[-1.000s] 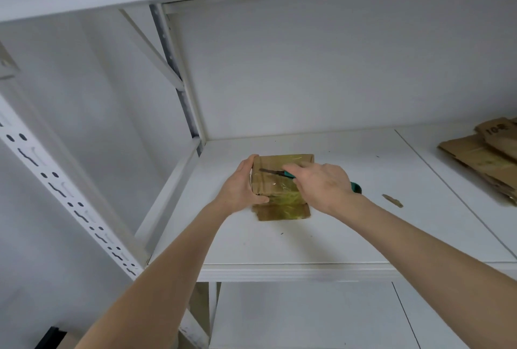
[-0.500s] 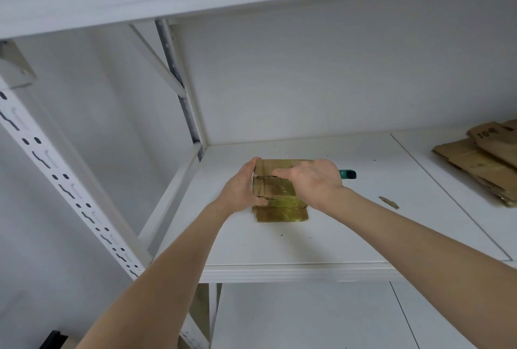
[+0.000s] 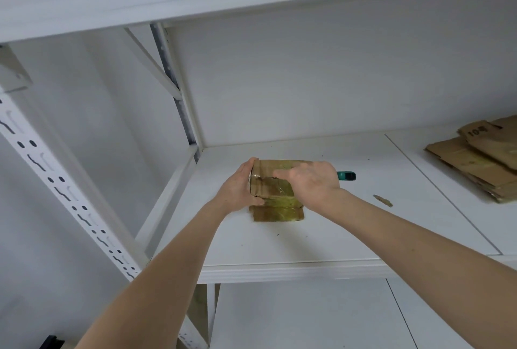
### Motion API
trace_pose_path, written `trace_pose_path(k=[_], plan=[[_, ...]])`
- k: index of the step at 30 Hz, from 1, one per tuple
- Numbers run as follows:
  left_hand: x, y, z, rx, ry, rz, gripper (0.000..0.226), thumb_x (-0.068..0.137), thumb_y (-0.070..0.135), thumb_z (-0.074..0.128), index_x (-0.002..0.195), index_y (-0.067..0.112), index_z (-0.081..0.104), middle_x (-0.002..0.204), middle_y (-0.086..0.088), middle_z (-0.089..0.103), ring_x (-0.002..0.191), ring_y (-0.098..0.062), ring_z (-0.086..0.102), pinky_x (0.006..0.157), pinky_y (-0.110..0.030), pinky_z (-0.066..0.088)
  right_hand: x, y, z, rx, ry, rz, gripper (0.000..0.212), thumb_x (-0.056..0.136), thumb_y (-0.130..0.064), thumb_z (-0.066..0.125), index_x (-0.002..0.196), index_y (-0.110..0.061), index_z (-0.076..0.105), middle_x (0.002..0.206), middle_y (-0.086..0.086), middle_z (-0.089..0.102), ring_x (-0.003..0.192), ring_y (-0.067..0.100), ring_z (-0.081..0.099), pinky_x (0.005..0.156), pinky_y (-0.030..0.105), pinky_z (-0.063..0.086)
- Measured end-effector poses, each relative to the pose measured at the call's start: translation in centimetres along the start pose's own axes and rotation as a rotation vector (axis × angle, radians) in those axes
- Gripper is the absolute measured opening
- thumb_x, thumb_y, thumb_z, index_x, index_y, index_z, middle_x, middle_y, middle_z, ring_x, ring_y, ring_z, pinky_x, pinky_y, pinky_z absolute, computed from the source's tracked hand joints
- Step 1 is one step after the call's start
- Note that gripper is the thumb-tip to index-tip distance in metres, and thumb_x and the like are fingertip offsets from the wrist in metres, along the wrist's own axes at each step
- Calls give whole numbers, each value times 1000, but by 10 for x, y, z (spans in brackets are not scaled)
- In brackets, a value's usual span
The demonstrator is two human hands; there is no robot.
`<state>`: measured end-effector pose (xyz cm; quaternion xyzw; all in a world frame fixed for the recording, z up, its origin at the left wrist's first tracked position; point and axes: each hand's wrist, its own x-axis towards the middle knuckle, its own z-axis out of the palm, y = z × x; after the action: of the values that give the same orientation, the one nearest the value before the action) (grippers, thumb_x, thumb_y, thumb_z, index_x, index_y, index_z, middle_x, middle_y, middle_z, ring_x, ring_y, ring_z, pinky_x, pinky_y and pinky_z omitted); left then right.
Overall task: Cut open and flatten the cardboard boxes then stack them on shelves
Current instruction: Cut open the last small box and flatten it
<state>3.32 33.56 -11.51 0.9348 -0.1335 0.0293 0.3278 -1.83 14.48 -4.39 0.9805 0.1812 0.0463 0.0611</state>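
Cardboard box (image 3: 275,191), bound in glossy tape, sits on the white shelf (image 3: 321,239) near its left end. Left hand (image 3: 237,191) clasps the box's left side, thumb across the near face. Right hand (image 3: 312,183) is closed around a knife with a green handle (image 3: 346,176), resting on the box top; the blade is hidden. Flattened cardboard (image 3: 475,161) lies stacked well apart at right. A small scrap (image 3: 382,200) lies between.

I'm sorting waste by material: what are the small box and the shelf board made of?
The small box looks like brown corrugated cardboard, wrapped in glossy clear tape that glints. The shelf board appears to be white-coated wood or laminate, matte; its core isn't visible.
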Motion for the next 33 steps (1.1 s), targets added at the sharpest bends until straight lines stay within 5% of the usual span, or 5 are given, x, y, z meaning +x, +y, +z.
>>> trace_pose_path(k=[8,17,22,33], plan=[[2,2,-2,-8,-22,8,93,66,13,85,143,23,32,134,7,46,114,-15,50,95,-26,42,-5,16,3,-7,-29,52,84,87,11,39,140,-54,32,74,-5,44,71,19,50,50,28,30],[-1,-3,-3,-113,-21,-27,72,66,8,87,122,24,45,117,8,56,108,-10,54,78,-7,38,-11,41,18,42,-52,153,78,85,9,40,132,-53,40,93,-5,51,79,21,53,56,28,32],[4,3,-4,-106,-32,-24,73,64,9,86,120,31,45,114,13,57,107,-10,54,87,-23,42,-18,58,22,37,-52,211,82,86,7,41,135,-58,35,94,-5,52,79,20,54,60,29,36],[0,-7,-6,-63,-14,-32,76,63,10,88,122,30,43,113,12,56,107,-12,55,92,-30,45,-38,92,23,93,-29,321,59,92,-2,38,124,-51,48,94,-4,55,79,23,55,64,29,37]])
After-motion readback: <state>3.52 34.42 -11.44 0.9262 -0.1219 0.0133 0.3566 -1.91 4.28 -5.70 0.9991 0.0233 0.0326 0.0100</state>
